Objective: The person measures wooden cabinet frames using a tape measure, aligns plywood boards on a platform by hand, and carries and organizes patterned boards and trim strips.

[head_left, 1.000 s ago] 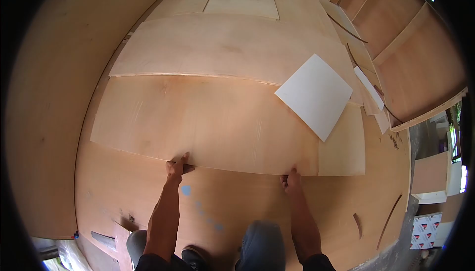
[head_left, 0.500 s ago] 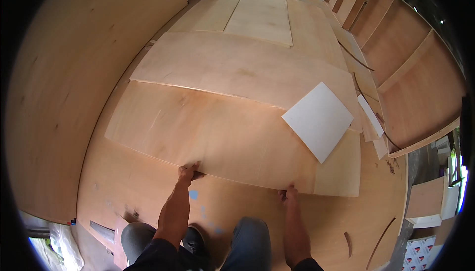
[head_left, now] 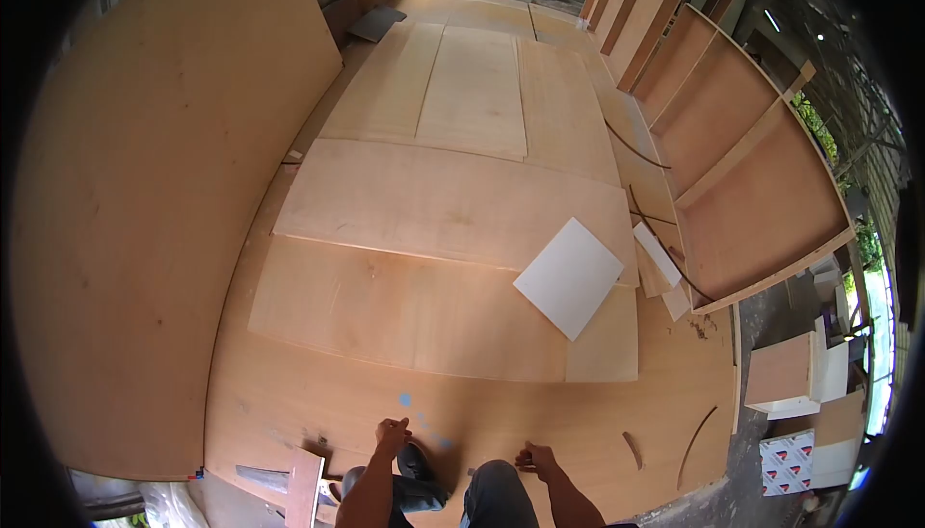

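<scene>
My left hand (head_left: 391, 435) is off the wood, loosely curled with fingers slightly apart, and holds nothing. My right hand (head_left: 535, 459) is also empty beside my right knee, its fingers bent and a little apart. In front of both hands lies a thin plywood sheet (head_left: 414, 321), flat, its near edge a short way beyond my fingers. A white square board (head_left: 570, 278) rests on its right part. A second plywood sheet (head_left: 443, 202) lies just behind, along the first one's far edge.
A large plywood panel (head_left: 145, 239) stands along the left. Wooden frames with compartments (head_left: 761, 181) stand at the right. More panels (head_left: 472, 90) lie farther back. Curved thin strips (head_left: 696, 446) and a hand saw (head_left: 262, 478) lie near the front edges.
Both hands have let go of the plywood sheet's near edge and drawn back toward my knees. The view has tilted up and shifted, showing more of the far workshop.
</scene>
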{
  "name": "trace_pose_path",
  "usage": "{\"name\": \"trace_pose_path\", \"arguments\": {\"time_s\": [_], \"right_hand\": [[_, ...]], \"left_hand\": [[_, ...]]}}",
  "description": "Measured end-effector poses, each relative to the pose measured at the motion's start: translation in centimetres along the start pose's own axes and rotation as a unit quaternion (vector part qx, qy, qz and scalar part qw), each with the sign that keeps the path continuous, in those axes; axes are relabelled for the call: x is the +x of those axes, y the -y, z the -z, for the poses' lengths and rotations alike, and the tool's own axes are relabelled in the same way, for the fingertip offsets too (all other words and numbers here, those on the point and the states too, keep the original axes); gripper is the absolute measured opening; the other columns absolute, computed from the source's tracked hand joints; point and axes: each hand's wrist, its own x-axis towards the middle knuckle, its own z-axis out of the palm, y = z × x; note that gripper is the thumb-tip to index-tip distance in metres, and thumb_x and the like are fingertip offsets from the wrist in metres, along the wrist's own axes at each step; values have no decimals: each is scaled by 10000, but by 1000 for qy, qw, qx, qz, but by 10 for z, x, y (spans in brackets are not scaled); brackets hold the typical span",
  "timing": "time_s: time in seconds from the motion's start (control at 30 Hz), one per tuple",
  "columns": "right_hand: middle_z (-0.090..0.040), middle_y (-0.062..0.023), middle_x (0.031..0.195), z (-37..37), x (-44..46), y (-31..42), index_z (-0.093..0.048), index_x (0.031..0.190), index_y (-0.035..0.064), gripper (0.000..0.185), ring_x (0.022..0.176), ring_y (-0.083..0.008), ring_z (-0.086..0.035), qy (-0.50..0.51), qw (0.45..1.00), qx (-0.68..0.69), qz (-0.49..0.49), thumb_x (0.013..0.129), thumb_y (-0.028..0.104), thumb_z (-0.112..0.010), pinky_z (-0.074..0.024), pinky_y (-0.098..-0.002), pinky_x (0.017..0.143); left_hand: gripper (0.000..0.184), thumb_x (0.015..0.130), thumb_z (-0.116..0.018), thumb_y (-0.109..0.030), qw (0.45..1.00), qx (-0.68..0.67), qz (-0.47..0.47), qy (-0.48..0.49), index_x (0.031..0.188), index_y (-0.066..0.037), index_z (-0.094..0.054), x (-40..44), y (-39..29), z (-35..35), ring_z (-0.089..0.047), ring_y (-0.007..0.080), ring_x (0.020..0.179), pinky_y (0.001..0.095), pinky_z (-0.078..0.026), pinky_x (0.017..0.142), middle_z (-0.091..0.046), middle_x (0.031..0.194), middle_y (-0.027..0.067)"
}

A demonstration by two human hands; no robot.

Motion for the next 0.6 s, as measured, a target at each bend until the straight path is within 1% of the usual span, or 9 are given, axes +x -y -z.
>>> {"name": "trace_pose_path", "arguments": {"time_s": [0.03, 0.1, 0.17, 0.27, 0.37, 0.47, 0.5, 0.53, 0.6], "right_hand": [[-638, -165, 755, 22, -51, -2, -575, 862, -18, 346, 665, -275, -656, -38, 998, -19, -47, 932, 313, -500, -556, -410, 617], [-639, -174, 744, 41, -121, -10, -581, 846, -18, 282, 623, -289, -653, -88, 993, 18, -76, 920, 240, -498, -555, -398, 566], [-648, -162, 745, 77, -168, -26, -588, 814, -15, 237, 619, -276, -656, -140, 980, 77, -117, 894, 189, -500, -551, -389, 548], [-623, -109, 686, 93, -237, 48, -590, 779, 21, 199, 615, -231, -633, -90, 994, 60, -25, 845, 202, -539, -531, -388, 547], [-653, -122, 728, 121, -272, 82, -601, 789, -3, 217, 612, -215, -647, -174, 983, -26, 51, 835, 208, -575, -559, -361, 543], [-661, -118, 698, 181, -258, 88, -636, 827, -30, 224, 604, -181, -654, -215, 973, 38, 76, 837, 188, -590, -556, -318, 528], [-650, -121, 696, 194, -265, 77, -614, 807, -10, 217, 581, -201, -642, -218, 973, 38, 62, 852, 199, -578, -533, -331, 492], [-649, -111, 694, 204, -256, 71, -620, 800, -8, 219, 583, -197, -643, -232, 970, 49, 57, 849, 201, -578, -534, -323, 497], [-648, -102, 692, 227, -232, 81, -625, 792, -6, 221, 585, -193, -644, -239, 968, 54, 56, 845, 203, -578, -535, -315, 502]], "left_hand": [[363, 832, -675, -303, 997, 68, -35, -4, 860, 46, -580, -25, 14, 0, -660, 253, 580, 331, -538, 477, -655, 724, 173], [356, 742, -710, -340, 993, 108, 51, 12, 816, 3, -644, -179, -135, 32, -666, 264, 742, 385, -537, 669, -670, 780, 155], [411, 708, -696, -398, 978, 204, 9, 35, 846, -12, -654, -194, -73, 33, -647, 313, 852, 409, -506, 792, -676, 835, 164], [412, 705, -669, -402, 942, 302, -95, 108, 851, -17, -652, -297, -172, 46, -639, 334, 865, 418, -494, 816, -674, 858, 168], [413, 683, -673, -395, 926, 325, -130, 139, 852, -18, -651, -309, -182, 41, -643, 318, 860, 403, -497, 806, -674, 853, 165], [276, 862, -621, -239, 965, 153, 64, 204, 838, 36, -637, -271, -182, 24, -653, 215, 576, 315, -526, 443, -679, 753, 134], [285, 845, -637, -236, 963, 157, 64, 208, 848, 50, -636, -269, -167, 17, -648, 225, 573, 339, -534, 467, -678, 738, 144], [299, 846, -631, -242, 957, 234, 89, 143, 795, 53, -639, -269, -230, 5, -632, 206, 538, 359, -534, 480, -673, 709, 154], [241, 800, -641, -211, 933, 324, -30, 153, 695, 5, -655, -231, -219, -4, -612, 185, 487, 352, -520, 477, -644, 595, 118]]}}
